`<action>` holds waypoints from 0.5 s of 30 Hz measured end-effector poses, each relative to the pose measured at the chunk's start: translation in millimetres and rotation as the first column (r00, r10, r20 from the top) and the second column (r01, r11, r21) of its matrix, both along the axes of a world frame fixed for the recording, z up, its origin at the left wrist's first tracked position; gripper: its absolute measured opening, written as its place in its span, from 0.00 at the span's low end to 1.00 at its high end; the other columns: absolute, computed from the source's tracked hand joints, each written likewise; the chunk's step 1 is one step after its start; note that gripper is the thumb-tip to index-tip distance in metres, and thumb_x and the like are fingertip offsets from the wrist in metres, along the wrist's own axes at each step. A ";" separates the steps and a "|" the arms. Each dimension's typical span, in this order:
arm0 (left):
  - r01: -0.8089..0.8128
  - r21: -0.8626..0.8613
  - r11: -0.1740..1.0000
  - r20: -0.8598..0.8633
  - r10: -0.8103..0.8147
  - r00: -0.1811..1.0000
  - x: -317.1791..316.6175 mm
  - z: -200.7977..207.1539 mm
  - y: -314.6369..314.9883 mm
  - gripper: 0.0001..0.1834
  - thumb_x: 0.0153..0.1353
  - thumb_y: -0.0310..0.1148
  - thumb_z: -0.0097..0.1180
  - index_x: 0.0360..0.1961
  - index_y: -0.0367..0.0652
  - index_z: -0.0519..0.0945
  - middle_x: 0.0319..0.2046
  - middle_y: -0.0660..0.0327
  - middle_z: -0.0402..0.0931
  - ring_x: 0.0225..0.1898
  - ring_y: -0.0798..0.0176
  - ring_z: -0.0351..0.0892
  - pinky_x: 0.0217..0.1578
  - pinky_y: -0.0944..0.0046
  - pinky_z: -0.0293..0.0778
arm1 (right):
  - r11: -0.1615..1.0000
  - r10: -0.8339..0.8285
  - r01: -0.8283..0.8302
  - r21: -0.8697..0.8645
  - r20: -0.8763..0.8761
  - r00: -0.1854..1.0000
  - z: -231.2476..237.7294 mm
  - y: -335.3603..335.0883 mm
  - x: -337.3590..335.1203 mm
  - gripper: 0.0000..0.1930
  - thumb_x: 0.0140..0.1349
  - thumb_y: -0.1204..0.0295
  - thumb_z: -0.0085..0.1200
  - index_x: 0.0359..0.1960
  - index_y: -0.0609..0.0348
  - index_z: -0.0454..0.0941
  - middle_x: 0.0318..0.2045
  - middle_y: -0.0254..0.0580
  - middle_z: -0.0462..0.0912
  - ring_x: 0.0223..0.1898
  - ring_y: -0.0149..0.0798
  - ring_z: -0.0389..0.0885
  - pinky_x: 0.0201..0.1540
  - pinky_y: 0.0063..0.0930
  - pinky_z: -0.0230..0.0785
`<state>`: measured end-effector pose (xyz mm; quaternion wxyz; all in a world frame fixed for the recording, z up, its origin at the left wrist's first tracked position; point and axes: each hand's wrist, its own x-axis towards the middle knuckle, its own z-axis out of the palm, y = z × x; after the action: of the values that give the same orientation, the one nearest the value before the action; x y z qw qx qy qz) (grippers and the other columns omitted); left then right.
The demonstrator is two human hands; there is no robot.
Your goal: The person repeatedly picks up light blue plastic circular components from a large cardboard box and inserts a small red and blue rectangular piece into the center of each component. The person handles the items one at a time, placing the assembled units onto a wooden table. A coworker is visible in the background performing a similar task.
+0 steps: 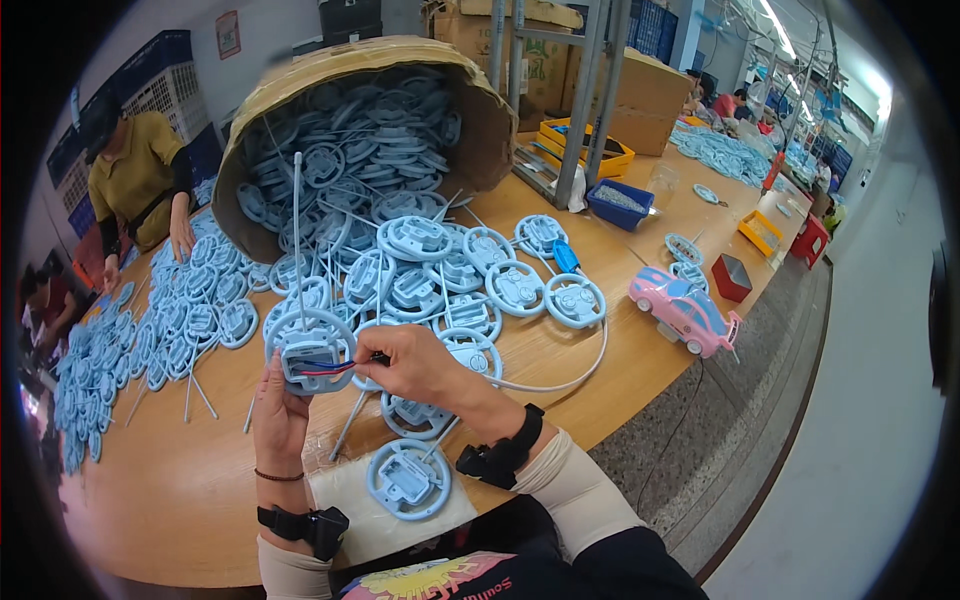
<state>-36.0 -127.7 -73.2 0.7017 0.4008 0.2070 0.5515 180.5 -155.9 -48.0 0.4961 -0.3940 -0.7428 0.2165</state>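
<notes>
My left hand (279,425) grips a light-blue toy steering wheel (312,340) by its lower rim, hollow back facing me. A long pale rod or wire rises from its top. My right hand (410,362) is closed at the wheel's right side, its fingertips pinching thin red and dark wires (325,368) that lie across the wheel's open compartment. Exactly what sits between those fingertips is partly hidden. Just below, another blue steering wheel (409,480) lies back up on a pale sheet (365,520) at the table's front edge.
A tipped brown carton (235,170) spills many wheels over the wooden table (180,510). A pink toy car (685,308), a blue bin (619,203) and a red box (731,277) stand to the right. At the left, a co-worker (140,180) handles more wheels.
</notes>
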 end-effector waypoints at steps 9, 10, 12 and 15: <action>0.056 -0.039 0.998 0.073 -0.053 0.996 5.0 2.0 -6.0 0.21 0.67 0.43 0.38 0.55 0.41 0.65 0.51 0.57 0.70 0.50 0.59 0.73 0.49 0.56 0.72 | 0.998 0.040 -0.040 -0.046 -0.003 0.999 1.0 0.5 -0.2 0.05 0.47 0.74 0.58 0.25 0.60 0.75 0.22 0.41 0.78 0.23 0.40 0.77 0.26 0.28 0.66; 0.053 -0.032 0.998 0.074 -0.050 0.996 3.5 -0.6 -4.6 0.21 0.67 0.43 0.37 0.55 0.41 0.65 0.51 0.57 0.69 0.50 0.59 0.73 0.49 0.56 0.72 | 0.998 0.044 -0.044 -0.052 -0.003 0.999 0.8 0.8 -0.8 0.05 0.47 0.74 0.58 0.25 0.60 0.75 0.22 0.41 0.78 0.23 0.40 0.77 0.26 0.29 0.66; 0.007 -0.013 1.000 0.054 -0.006 0.999 -0.5 -4.6 -4.1 0.21 0.67 0.43 0.37 0.55 0.41 0.65 0.51 0.57 0.70 0.50 0.60 0.72 0.49 0.56 0.72 | 0.998 0.042 -0.042 -0.036 0.002 0.999 -0.8 3.1 -4.3 0.06 0.47 0.74 0.58 0.26 0.60 0.75 0.22 0.41 0.78 0.23 0.39 0.77 0.25 0.29 0.66; -0.171 0.026 0.985 0.063 0.170 0.984 -10.5 -5.4 12.0 0.22 0.68 0.44 0.36 0.55 0.41 0.65 0.51 0.56 0.70 0.50 0.60 0.72 0.50 0.56 0.71 | 1.000 -0.016 0.018 0.019 -0.089 0.996 -15.0 8.8 -1.8 0.05 0.48 0.74 0.58 0.26 0.60 0.75 0.21 0.40 0.77 0.22 0.35 0.76 0.24 0.28 0.64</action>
<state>-46.5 -115.6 -78.6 0.6514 0.3758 0.2106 0.6246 178.8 -147.2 -63.1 0.5345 -0.3854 -0.7187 0.2220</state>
